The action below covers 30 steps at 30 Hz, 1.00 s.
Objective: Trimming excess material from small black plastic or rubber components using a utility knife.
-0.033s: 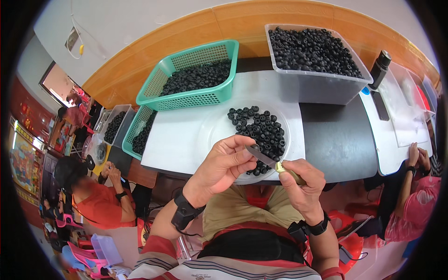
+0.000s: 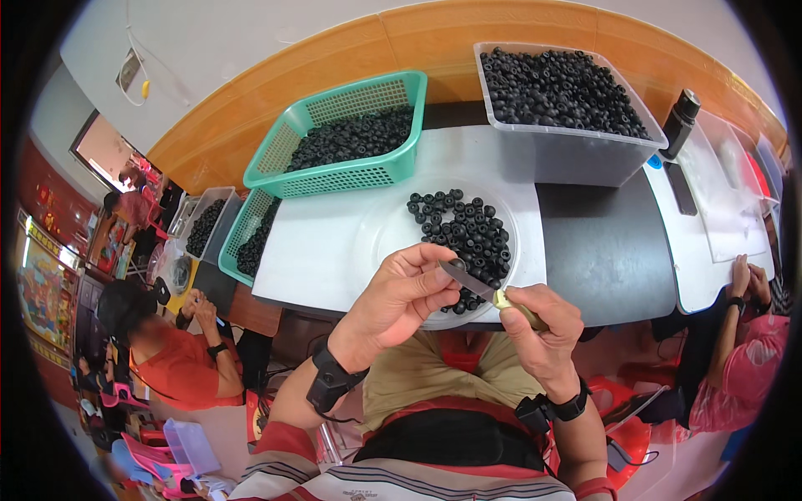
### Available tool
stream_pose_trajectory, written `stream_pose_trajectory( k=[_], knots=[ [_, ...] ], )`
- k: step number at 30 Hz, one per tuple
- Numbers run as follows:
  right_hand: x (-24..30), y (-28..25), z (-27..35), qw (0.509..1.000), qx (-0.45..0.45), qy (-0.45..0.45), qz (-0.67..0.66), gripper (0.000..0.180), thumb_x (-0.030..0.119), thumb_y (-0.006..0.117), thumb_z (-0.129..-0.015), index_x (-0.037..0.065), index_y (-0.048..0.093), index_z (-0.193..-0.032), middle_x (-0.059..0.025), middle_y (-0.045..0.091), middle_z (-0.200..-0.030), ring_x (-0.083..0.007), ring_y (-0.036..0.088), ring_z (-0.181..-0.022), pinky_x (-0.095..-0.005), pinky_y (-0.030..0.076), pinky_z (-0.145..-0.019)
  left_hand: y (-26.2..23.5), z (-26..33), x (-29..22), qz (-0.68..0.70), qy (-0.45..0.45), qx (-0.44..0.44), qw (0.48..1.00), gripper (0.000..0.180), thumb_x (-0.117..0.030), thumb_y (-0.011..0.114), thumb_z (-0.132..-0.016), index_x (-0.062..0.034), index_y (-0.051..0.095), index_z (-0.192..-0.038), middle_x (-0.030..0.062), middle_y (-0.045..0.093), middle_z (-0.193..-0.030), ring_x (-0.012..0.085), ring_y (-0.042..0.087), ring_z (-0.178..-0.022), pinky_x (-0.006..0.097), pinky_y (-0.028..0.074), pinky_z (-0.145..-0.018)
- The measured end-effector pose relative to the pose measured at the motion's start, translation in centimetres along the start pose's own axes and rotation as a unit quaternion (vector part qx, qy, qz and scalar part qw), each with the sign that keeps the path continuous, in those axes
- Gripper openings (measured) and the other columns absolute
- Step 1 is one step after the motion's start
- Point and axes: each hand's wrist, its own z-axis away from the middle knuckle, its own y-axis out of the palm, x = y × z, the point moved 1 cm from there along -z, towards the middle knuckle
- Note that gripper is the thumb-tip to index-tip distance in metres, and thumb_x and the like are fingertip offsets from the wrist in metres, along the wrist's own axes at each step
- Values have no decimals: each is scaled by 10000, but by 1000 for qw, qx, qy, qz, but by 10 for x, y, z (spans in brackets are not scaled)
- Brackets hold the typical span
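The left hand pinches one small black ring between thumb and fingertips, above the near edge of the desk. The right hand is closed around the yellowish handle of a small knife, and the blade tip touches this ring. Just behind the hands, a clear round plate carries a heap of the same black rings. Further back stand a green basket and a clear plastic bin, both full of rings. I judge the trimming is far from finished, because very many rings are left.
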Motion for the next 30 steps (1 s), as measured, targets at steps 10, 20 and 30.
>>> stream_pose_trajectory(
  k=[10, 20, 30],
  knots=[
    [2, -4, -1, 999, -13, -38, 5, 196, 20, 758, -824, -15, 702, -1009, -141, 698, -828, -198, 655, -662, -275, 501, -579, 7, 8, 10, 22, 12, 17, 1000, 181, 10, 648, -904, -25, 635, -1080, 185, 655, -1108, 226, 703, -919, 281, 624, -773],
    [1, -16, -2, 997, -75, 16, 9, 200, 36, 745, -842, -39, 695, -1020, -129, 693, -809, -173, 630, -651, -263, 480, -595, 20, 20, 9, 9, 49, 19, 999, 165, -27, 696, -888, -37, 625, -1037, 179, 611, -1033, 196, 609, -859, 234, 588, -698],
    [9, -8, 0, 999, 16, -50, -3, 247, 69, 784, -810, 3, 690, -1028, -143, 716, -864, -225, 686, -699, -294, 532, -613, 14, 17, 14, 58, 26, 9, 998, 206, -26, 698, -878, -24, 618, -1068, 159, 595, -1105, 213, 670, -985, 283, 626, -833]
  ],
)
